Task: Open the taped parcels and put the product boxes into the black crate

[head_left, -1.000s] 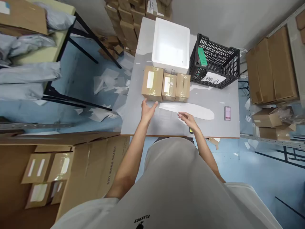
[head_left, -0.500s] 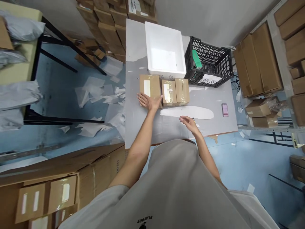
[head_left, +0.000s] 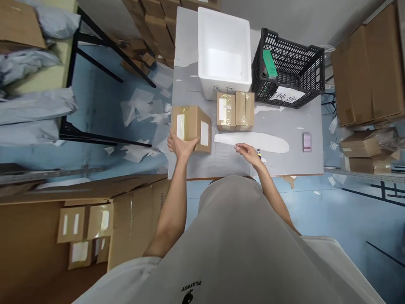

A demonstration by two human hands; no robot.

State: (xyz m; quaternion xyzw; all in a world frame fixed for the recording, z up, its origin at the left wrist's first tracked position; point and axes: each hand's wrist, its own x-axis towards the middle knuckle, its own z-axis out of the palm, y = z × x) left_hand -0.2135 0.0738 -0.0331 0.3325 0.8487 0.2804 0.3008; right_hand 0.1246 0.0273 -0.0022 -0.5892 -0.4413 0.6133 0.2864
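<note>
My left hand [head_left: 179, 146] grips a taped cardboard box [head_left: 191, 126] with white labels, held tilted over the left edge of the grey table [head_left: 284, 160]. Two more taped cardboard boxes [head_left: 235, 110] stand side by side further back on the table, in front of a white foam box [head_left: 224, 52]. My right hand [head_left: 248, 153] hovers over the table near a long white strip [head_left: 253, 140], fingers loosely spread, holding nothing. A small dark and yellow thing [head_left: 258, 151] lies just beside that hand.
A black plastic crate [head_left: 289, 71] with a green item and a paper label stands at the back right. A small pink thing [head_left: 306, 140] lies at the right. A large open carton [head_left: 91, 219] with labelled boxes is on the floor at my left. Cardboard boxes fill the shelves at the right.
My left hand took hold of the leftmost box and pulled it out of the row toward the table's left edge. My right hand stayed near the white strip.
</note>
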